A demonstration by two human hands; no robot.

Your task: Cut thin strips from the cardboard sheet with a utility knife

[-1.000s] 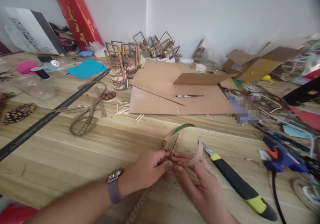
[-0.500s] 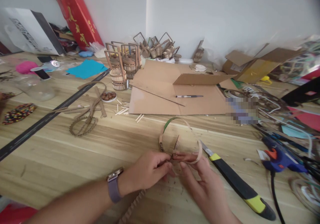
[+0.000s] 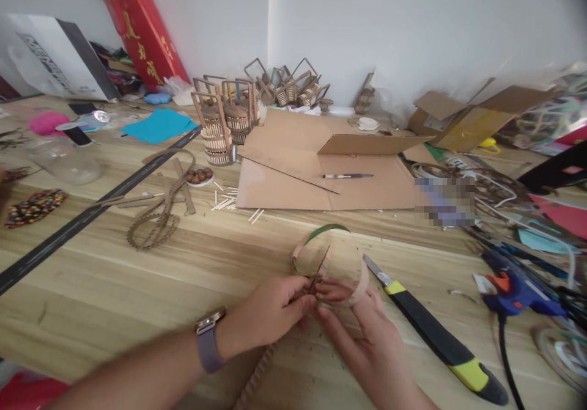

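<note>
Both my hands meet low in the middle of the wooden table [image 3: 114, 275]. My left hand [image 3: 270, 312], with a watch on its wrist, pinches a thin dark comb-like strip [image 3: 321, 264] that stands up between the fingers. My right hand [image 3: 362, 336] is closed on the near edge of a curled tan strip ring [image 3: 316, 245], whose far arc is green. The ring stands on edge just beyond my fingertips. A notched brown strip [image 3: 257, 376] lies on the table under my left hand.
A black and yellow utility knife [image 3: 431, 330] lies right of my hands, blade out. A blue glue gun [image 3: 518, 291] and cables crowd the right side. Flat cardboard [image 3: 321, 172] with a pen, small wooden baskets [image 3: 224, 123], a black ruler [image 3: 92, 214] and loose sticks lie beyond.
The strip ring has turned and flexed in my hands, its green arc shifting left and then back to the far top. Both hands stay in about the same place.
</note>
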